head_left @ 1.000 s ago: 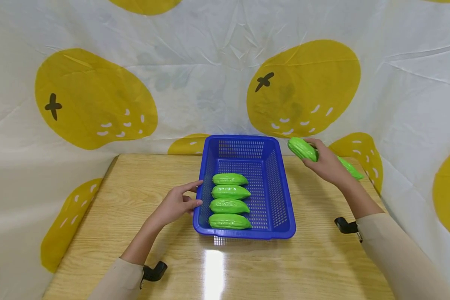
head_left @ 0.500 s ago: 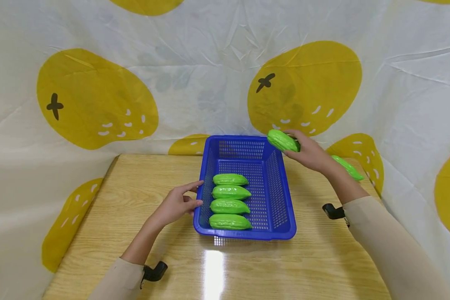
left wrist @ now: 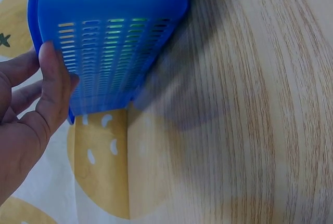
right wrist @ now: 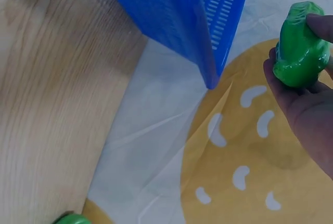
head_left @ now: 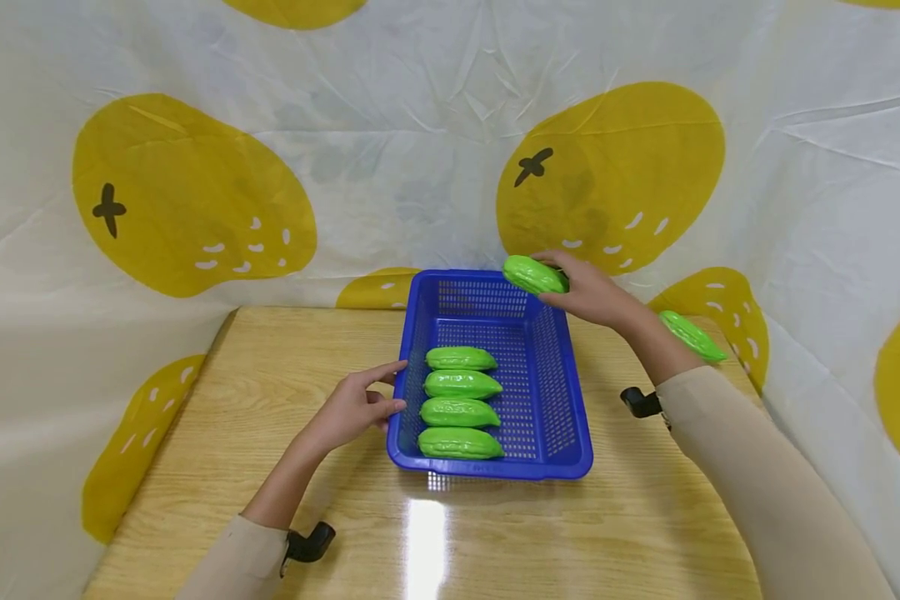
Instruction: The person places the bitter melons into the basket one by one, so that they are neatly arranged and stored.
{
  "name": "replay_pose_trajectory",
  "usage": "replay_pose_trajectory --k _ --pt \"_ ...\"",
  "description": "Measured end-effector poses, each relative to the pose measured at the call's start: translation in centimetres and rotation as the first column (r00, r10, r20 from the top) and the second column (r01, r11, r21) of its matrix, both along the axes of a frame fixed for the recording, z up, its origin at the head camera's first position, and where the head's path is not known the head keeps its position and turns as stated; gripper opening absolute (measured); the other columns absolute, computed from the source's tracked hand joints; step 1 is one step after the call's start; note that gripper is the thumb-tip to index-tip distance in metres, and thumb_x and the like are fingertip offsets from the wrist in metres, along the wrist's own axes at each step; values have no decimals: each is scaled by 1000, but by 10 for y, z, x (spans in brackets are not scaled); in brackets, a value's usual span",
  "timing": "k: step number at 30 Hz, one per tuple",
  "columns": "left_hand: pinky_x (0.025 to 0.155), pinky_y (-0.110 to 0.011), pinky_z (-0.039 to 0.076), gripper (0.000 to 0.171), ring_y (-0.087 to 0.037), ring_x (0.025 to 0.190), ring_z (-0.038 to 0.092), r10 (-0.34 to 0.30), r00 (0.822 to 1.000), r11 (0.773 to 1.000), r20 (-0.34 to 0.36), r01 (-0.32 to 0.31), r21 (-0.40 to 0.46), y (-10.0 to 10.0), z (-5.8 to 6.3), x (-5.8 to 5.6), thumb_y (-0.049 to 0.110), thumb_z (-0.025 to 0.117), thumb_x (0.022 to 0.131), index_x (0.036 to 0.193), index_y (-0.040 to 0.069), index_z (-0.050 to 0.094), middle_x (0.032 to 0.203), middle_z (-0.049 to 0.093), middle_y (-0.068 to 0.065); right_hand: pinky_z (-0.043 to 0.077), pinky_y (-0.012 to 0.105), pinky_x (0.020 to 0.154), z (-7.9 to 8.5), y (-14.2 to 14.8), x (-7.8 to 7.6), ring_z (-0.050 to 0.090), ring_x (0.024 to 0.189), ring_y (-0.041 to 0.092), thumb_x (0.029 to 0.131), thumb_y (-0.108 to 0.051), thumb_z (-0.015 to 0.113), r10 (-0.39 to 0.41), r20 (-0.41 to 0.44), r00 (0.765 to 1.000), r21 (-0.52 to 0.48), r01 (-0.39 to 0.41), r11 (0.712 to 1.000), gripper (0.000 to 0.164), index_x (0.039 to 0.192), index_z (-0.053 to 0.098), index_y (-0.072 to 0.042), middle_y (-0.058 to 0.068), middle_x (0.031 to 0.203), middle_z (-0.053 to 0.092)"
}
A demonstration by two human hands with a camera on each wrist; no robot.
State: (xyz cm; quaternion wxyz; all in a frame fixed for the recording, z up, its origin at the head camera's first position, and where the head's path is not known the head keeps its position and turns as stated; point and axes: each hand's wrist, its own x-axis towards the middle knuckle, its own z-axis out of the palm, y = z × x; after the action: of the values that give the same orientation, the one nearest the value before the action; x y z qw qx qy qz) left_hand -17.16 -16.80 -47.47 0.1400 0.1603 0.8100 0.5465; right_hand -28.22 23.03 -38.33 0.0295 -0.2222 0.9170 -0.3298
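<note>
A blue plastic basket [head_left: 562, 417] holds several green toy bitter melons [head_left: 461, 384] in a column along its left side, tips to the right. My left hand [head_left: 352, 410] grips the basket's left rim; the left wrist view shows its fingers [left wrist: 52, 78] against the rim and slotted wall. Above the basket's back right corner, my right hand [head_left: 588, 292] holds another bitter melon [head_left: 534, 275] between thumb and fingers. In the right wrist view that melon [right wrist: 302, 47] appears end-on, apart from the basket. One more bitter melon [head_left: 692, 335] lies at the table's back right.
The wooden table [head_left: 292, 350] carries the basket near its back edge. White cloth [head_left: 405, 192] printed with yellow fruit hangs behind and at both sides. A black wrist camera [head_left: 311, 542] sits at the left sleeve, a second camera [head_left: 640, 402] at the right.
My right hand has moved left with the bitter melon, from beside the basket to above its back right corner. The melon at the table's right is now fully visible. My left hand stays put.
</note>
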Motion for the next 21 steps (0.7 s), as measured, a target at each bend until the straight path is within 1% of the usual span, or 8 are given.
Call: replay_pose_trajectory --k 4,8,11,17,21 --pt "70 -57 62 63 -19 67 67 2 1000 1000 0 -2 -3 0 -1 0 5 71 97 155 7 47 135 56 -27 51 55 101 0 -7 -7 56 125 35 100 -18 69 41 -10 999 29 -40 999 65 157 39 -12 18 146 53" --pt "70 -57 62 63 -19 67 68 2 1000 1000 3 -2 0 0 -1 -1 5 71 97 155 7 47 135 56 -27 51 52 99 0 -17 -13 56 124 35 96 -15 75 94 -33 995 64 -91 994 64 153 46 -8 18 145 56" --pt "71 -57 62 63 -19 68 68 -3 1000 1000 4 3 5 0 -2 -1 5 71 97 155 6 47 135 56 -27 51 49 96 1 -24 -16 57 125 34 95 -16 77 117 -17 993 85 -116 990 65 153 47 -9 19 146 57" --pt "70 -56 62 63 -19 67 68 -5 1000 1000 -5 5 0 0 -1 -1 4 71 97 155 5 47 134 57 -27 52 49 99 3 -38 -23 57 129 35 96 -18 75 145 50 988 111 -150 982 67 155 44 -12 19 148 55" --pt "70 -57 62 63 -19 66 68 -6 1000 1000 -5 6 2 1 0 -1 4 71 97 155 5 47 134 57 -27 52 52 103 2 -46 -31 54 133 37 96 -15 74 188 43 981 132 -192 973 64 154 46 -10 20 147 55"
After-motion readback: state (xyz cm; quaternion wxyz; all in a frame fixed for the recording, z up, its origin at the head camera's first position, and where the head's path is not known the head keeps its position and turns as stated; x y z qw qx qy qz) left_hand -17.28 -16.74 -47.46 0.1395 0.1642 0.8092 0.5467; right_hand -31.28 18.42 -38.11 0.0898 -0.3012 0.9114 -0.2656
